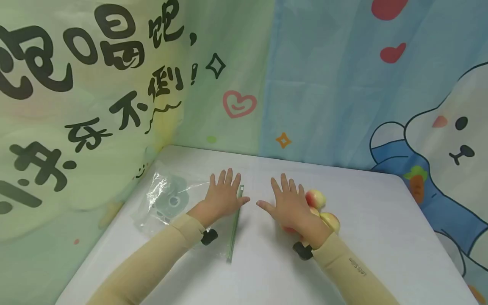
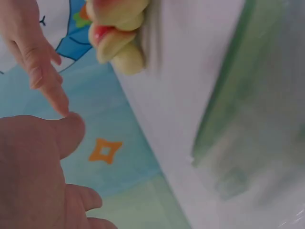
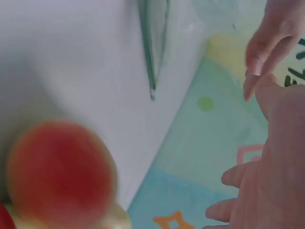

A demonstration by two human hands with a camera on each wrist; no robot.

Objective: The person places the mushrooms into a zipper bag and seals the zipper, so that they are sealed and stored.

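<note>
My left hand (image 1: 223, 198) is held over the table with its fingers spread, above the right part of a clear plastic zip bag (image 1: 150, 205). The bag lies flat, with a pale green print on it and a green zip strip (image 1: 234, 237) along its right edge. My right hand (image 1: 292, 208), fingers also spread, hovers over a small heap of yellow and red peaches (image 1: 315, 199) and hides part of them. Neither hand holds anything. In the right wrist view, one red-cheeked peach (image 3: 62, 174) sits large below the palm.
A white table (image 1: 373, 237) carries the bag on its left and the peaches right of the middle. Behind it hangs a printed cloth (image 1: 320, 93) with hearts, dark lettering and a cartoon bear in blue. Black wrist straps (image 1: 303, 250) show at the cuffs.
</note>
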